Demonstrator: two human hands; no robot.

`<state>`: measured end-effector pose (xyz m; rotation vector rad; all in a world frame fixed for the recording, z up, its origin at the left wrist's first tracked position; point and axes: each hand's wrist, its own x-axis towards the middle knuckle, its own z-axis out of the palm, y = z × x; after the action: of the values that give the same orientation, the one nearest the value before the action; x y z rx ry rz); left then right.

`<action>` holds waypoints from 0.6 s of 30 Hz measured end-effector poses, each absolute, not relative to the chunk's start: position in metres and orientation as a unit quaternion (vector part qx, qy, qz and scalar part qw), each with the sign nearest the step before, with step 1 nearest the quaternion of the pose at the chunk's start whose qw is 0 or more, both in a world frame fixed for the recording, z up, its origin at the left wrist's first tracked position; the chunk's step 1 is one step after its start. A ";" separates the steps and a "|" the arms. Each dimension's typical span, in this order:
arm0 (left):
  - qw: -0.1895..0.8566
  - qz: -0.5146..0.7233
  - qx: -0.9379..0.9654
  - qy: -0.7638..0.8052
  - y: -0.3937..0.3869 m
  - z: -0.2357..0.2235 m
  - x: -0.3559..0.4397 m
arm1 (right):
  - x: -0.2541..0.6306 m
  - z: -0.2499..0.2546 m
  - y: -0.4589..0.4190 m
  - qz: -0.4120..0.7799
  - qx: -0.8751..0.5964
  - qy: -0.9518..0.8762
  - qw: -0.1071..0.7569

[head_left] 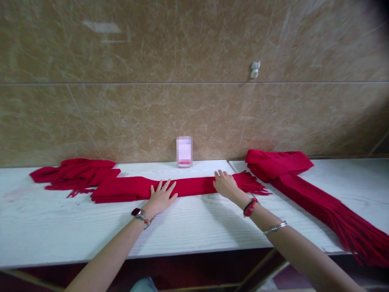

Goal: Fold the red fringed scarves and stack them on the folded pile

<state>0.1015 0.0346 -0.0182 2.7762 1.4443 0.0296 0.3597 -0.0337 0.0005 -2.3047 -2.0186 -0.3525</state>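
Note:
A long red scarf (194,186) lies folded into a narrow strip across the white table, its layers stacked at the left end and its fringe (251,182) at the right. My left hand (160,196) rests palm down on the middle of the strip with fingers spread. Near the fringed end, my right hand (225,184) lies on the scarf, fingers a little bent and slightly apart; its thumb is hidden. To the left, a crumpled red scarf (80,172) touches or overlaps the strip's end. Another red scarf (300,186), folded over at its top, slants down to the right.
A small upright card or box (184,152) with a blurred face stands against the tiled wall (152,117). A small white cat-shaped piece (255,69) is fixed to the wall. The white tabletop (194,231) has a seam on the right and a front edge close to me.

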 end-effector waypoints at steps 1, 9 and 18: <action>0.000 0.014 0.891 0.454 0.034 -0.018 0.101 | 0.347 0.000 -0.031 -0.119 -0.709 -0.694 0.046; -0.010 0.017 0.906 0.423 0.033 -0.019 0.098 | 0.311 -0.031 -0.028 -0.062 -0.547 -0.830 0.085; -0.019 0.115 0.963 0.242 0.034 -0.011 0.103 | 0.361 -0.021 -0.045 -0.058 -0.545 -0.830 0.105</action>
<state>0.1028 0.0344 -0.0112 3.0639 0.7684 0.3647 0.3610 -0.0453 -0.0209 -1.6053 -2.4464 -0.1695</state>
